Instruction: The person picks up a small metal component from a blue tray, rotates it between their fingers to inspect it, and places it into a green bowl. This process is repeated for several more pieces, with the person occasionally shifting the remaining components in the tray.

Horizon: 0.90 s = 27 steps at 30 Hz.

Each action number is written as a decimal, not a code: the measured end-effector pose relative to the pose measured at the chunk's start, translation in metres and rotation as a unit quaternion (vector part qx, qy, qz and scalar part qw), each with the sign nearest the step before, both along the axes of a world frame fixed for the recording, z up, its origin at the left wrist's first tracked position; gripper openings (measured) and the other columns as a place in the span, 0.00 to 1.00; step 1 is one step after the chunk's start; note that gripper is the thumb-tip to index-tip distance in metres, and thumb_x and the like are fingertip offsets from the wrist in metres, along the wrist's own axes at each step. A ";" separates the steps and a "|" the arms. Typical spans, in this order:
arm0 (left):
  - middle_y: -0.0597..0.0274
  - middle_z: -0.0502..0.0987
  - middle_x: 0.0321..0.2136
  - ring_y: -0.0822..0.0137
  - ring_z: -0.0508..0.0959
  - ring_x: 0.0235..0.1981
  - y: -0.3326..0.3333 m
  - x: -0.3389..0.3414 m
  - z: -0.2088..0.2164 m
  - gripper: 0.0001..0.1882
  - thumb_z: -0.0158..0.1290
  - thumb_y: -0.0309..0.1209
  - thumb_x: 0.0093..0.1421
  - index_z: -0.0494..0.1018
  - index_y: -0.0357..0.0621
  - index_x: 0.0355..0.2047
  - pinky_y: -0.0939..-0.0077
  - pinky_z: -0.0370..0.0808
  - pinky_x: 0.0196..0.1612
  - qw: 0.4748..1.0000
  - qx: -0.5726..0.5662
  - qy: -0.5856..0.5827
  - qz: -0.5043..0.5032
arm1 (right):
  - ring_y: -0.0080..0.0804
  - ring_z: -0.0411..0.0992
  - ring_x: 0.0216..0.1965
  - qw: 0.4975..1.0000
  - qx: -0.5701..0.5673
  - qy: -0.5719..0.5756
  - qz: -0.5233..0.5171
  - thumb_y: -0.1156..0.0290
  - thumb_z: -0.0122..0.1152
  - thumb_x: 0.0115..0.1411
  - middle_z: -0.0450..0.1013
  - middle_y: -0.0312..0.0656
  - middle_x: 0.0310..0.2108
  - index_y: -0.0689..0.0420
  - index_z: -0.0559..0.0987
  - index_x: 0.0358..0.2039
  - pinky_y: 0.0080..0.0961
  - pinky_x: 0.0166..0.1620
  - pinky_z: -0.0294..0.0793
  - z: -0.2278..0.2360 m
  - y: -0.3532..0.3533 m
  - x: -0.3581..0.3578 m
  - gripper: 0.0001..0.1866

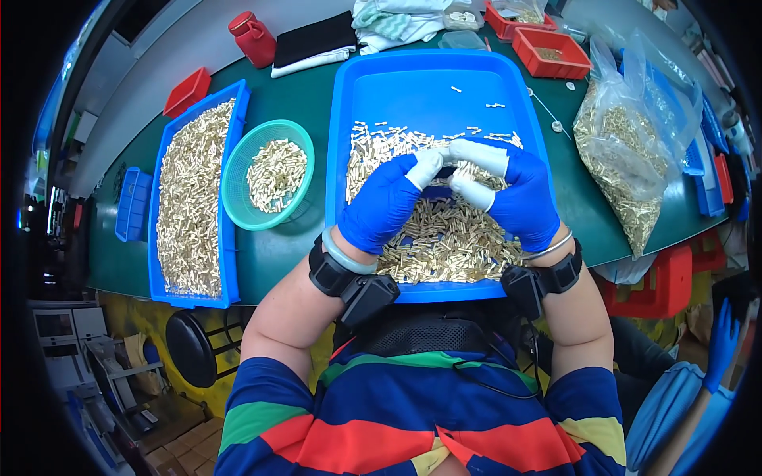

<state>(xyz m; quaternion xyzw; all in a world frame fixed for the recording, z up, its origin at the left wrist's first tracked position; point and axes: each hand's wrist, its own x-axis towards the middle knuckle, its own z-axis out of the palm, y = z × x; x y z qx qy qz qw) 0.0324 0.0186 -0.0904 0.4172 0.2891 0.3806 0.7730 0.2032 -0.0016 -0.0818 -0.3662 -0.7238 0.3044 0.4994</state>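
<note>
Before us, many small brass-coloured pieces (444, 246) lie in a large blue tray (432, 79), heaped thickest toward its near side, with a looser band across the middle and a few strays on the bare far part. Over them, near the middle of the tray, we see our left hand (381, 208) and right hand (525, 200), both in blue gloves with white covers on some fingers. The white-tipped left fingers (426, 166) are bunched together, close to the right ones; we cannot say whether they pinch a piece. On the right, thumb and forefinger stand apart with pieces showing in the gap, though whether these are held or lie beyond, we cannot make out. A dark device is strapped at each wrist.

To our left on the green table (305, 95), we have a round green basket (232, 202) part filled with similar pieces, then a long blue tray (237, 119) spread with more, and a small blue basket (133, 204). Beyond stand a red flask (254, 41) and folded black cloth (316, 40). To our right slumps a clear plastic bag (627, 151) of pieces, near a red box (550, 62). Lower right, another person's blue-gloved hand (721, 345) shows.
</note>
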 end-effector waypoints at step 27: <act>0.62 0.76 0.27 0.78 0.73 0.29 0.000 0.002 -0.006 0.12 0.51 0.24 0.52 0.72 0.38 0.38 0.85 0.68 0.35 0.962 0.198 0.189 -0.010 | 0.20 0.69 0.27 0.963 -0.241 0.118 -0.017 0.66 0.47 0.58 0.73 0.38 0.26 0.63 0.75 0.36 0.16 0.37 0.65 -0.011 0.009 0.013 0.14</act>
